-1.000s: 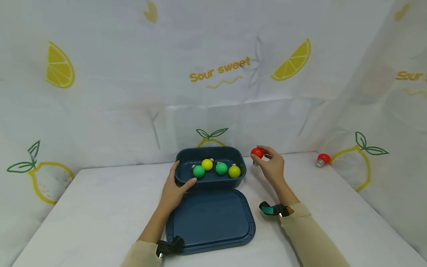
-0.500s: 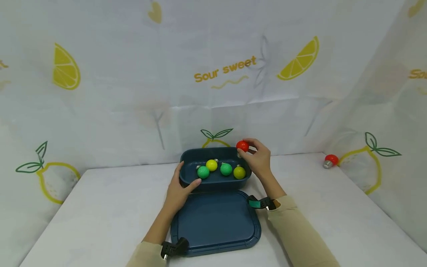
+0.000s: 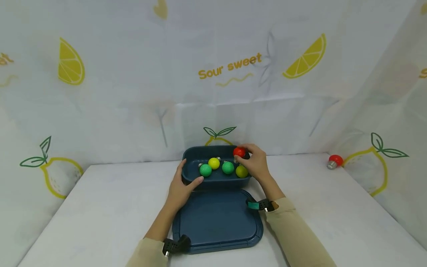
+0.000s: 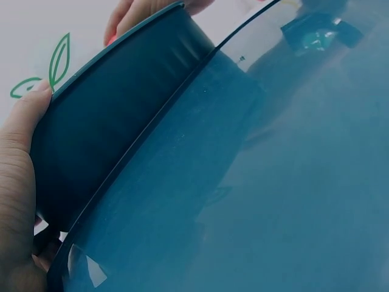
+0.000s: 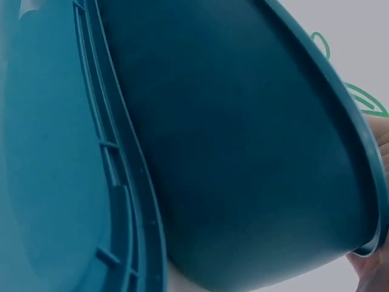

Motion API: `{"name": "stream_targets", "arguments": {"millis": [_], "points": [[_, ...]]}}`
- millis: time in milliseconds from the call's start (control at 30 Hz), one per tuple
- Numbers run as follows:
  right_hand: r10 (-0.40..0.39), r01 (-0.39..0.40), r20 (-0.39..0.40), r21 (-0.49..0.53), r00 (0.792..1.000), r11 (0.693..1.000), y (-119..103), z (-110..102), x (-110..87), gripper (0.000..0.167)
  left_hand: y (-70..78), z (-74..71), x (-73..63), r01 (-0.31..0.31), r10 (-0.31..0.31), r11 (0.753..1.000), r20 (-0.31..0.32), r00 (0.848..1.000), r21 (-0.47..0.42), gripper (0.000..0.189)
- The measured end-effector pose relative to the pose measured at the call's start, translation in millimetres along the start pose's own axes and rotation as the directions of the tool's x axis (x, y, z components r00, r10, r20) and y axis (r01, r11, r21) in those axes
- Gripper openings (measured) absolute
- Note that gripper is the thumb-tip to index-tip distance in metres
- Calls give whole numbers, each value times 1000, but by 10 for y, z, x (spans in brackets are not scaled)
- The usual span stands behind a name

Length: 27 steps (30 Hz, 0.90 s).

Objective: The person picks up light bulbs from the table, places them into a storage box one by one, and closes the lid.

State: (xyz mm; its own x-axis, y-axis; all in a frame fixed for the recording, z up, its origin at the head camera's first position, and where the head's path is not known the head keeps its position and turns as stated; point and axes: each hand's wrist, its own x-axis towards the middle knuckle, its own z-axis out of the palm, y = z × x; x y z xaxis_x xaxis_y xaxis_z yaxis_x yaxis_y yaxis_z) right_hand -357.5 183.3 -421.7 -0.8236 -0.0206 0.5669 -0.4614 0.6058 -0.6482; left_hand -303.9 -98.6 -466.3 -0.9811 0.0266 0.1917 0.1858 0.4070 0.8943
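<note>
A red light bulb [image 3: 239, 152] is pinched between the thumb and fingers of my right hand [image 3: 257, 163], low inside the right end of a dark blue box [image 3: 217, 183]. My left hand [image 3: 180, 189] holds the box's left end, its thumb at the front rim and its fingers along the side. In the box lie two green bulbs [image 3: 205, 170] and two yellow bulbs [image 3: 214, 163]. The left wrist view shows the left thumb [image 4: 36, 103] against the box wall [image 4: 115, 115]. In the right wrist view the box wall [image 5: 243, 152] hides most of the right hand.
A dark blue lid [image 3: 217, 222] lies flat on the white table [image 3: 110, 207] just in front of the box. Another red bulb [image 3: 335, 161] rests at the far right, by the side wall. A printed white cloth [image 3: 133, 129] hangs behind the table.
My right hand has carried the red bulb leftward from beside the box, over its rim, then down inside it. The left hand has stayed on the box. The head view has shifted slightly.
</note>
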Motion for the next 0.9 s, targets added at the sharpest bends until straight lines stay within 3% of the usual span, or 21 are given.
{"name": "stream_targets", "arguments": {"millis": [200, 433, 900], "points": [[34, -29, 106, -47, 994, 998, -46, -33, 3, 35, 32, -25, 16, -8, 8, 1000, 10, 1000, -1, 95], [110, -89, 228, -103, 967, 991, -67, -49, 6, 37, 30, -30, 1, -8, 8, 1000, 13, 1000, 0, 94], [140, -101, 305, -140, 942, 985, -53, -44, 20, 37, 31, -24, -3, 0, 0, 1000, 10, 1000, 15, 94]]}}
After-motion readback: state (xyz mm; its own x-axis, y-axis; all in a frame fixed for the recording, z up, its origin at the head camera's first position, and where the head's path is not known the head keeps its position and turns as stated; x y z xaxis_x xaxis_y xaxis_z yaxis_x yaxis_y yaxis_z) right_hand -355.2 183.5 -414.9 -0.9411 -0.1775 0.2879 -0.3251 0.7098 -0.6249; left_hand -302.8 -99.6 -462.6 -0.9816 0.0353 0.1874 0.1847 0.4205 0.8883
